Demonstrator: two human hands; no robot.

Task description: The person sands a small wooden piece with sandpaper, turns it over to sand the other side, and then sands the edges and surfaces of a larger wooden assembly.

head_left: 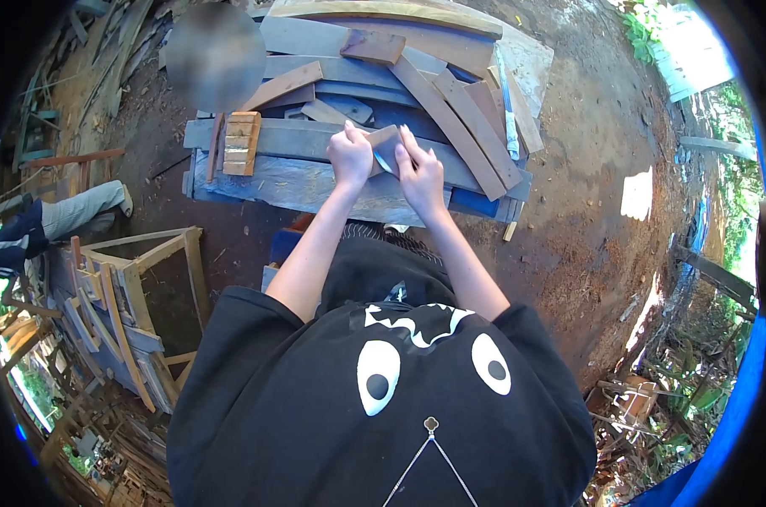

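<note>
My left hand [350, 158] is closed in a fist around one edge of a small bent sheet of sandpaper [385, 135], brown on one side with a pale grey face showing at the fold. Gripping the other edge is my right hand [421, 171], its fingers pointing up and pressed against the sheet. Both hands are above the near edge of a wooden workbench [290, 188]. A grey plank [290, 138] lies along the bench just behind them. Left of my hands sits a short block of joined wood strips [241, 144].
Several brown boards [446, 127] lie slanted on the bench's right side, beside a long blue and white tool or strip [508, 110]. A wood block [372, 46] rests on the pile. A wooden frame [142, 296] stands at left, near another person's leg [83, 209].
</note>
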